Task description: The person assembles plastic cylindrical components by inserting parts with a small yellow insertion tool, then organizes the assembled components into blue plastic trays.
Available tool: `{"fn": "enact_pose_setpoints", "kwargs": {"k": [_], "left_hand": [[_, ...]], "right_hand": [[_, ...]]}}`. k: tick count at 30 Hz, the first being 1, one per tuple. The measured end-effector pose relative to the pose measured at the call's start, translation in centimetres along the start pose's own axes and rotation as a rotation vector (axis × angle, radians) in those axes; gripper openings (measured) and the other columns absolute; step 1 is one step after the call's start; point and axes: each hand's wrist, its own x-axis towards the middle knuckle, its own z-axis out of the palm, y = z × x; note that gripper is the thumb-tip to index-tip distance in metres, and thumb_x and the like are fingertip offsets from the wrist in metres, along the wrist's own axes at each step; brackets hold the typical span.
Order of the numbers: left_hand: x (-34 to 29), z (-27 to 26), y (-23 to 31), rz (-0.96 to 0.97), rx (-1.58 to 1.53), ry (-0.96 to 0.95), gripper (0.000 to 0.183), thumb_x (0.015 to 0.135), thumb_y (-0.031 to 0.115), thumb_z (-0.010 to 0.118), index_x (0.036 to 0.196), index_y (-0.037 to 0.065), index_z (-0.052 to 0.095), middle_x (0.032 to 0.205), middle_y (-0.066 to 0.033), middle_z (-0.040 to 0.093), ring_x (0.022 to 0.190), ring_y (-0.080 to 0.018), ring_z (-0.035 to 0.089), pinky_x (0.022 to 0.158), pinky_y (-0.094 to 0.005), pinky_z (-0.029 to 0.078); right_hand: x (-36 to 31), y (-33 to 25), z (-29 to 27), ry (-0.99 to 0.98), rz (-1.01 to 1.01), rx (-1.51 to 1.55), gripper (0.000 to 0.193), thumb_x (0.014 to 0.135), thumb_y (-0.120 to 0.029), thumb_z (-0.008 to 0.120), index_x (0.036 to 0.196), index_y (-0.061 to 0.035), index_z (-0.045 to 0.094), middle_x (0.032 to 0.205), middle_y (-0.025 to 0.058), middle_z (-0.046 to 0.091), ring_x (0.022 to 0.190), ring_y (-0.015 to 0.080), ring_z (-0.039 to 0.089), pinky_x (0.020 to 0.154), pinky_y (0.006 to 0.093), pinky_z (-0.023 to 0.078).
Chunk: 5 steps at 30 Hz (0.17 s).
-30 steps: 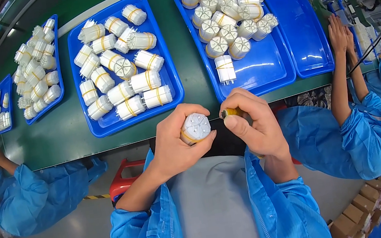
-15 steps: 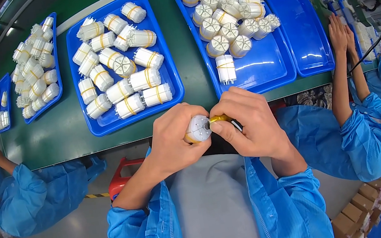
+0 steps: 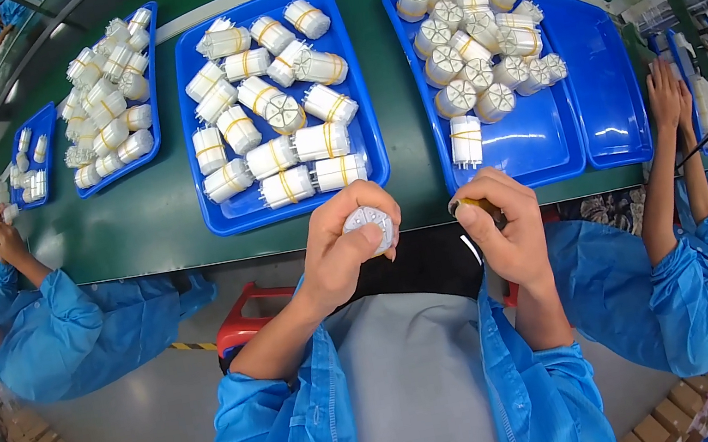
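Observation:
My left hand [image 3: 331, 248] is wrapped round a white cylinder [image 3: 363, 219], its round segmented end turned up and the thumb lying across that face. To the right, apart from it, my right hand [image 3: 512, 227] is closed on a small yellow and dark tool [image 3: 481, 204]; most of it is hidden in the fingers, so its kind cannot be told. A thin white strip [image 3: 471, 250] shows just below those fingers. Both hands are in front of the bench's near edge, beneath the two large blue trays.
A blue tray [image 3: 374, 182] of banded white cylinders lies on the green bench [image 3: 141, 233]. A second tray [image 3: 540, 154] at right holds more, beside another blue tray [image 3: 608, 85]. Co-workers' hands rest at left [image 3: 8, 239] and right [image 3: 666, 98]. A red stool [image 3: 240, 324] stands below.
My hands have drawn apart; the yellow tool no longer touches the cylinder's end. A white strip now shows by my right hand. The whole view has shifted, putting the trays farther right.

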Motion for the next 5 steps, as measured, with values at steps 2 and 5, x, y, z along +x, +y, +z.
{"fn": "enact_pose_setpoints", "kwargs": {"k": [2,5], "left_hand": [[-0.16,-0.42,-0.07,0.062,0.001,-0.064,0.030,0.090,0.028,0.058,0.101,0.000,0.056,0.087,-0.0079,0.056,0.072,-0.0130,0.056,0.063,-0.0256,0.047],[-0.22,-0.23,-0.32,0.169,0.173,-0.043,0.036,0.090,0.035,0.060,0.101,0.001,0.056,0.093,-0.0100,0.056,0.072,-0.0142,0.057,0.064,-0.0266,0.048]], "right_hand": [[-0.44,0.18,0.36,-0.012,0.013,0.012,0.017,0.087,-0.016,0.068,0.085,0.0006,0.065,0.071,0.0079,0.057,0.064,0.0199,0.051,0.057,0.0309,0.038],[-1.16,0.55,0.89,-0.019,0.100,0.156,0.024,0.091,-0.024,0.067,0.087,-0.0001,0.066,0.076,0.0043,0.057,0.064,0.0134,0.050,0.058,0.0256,0.036]]}}
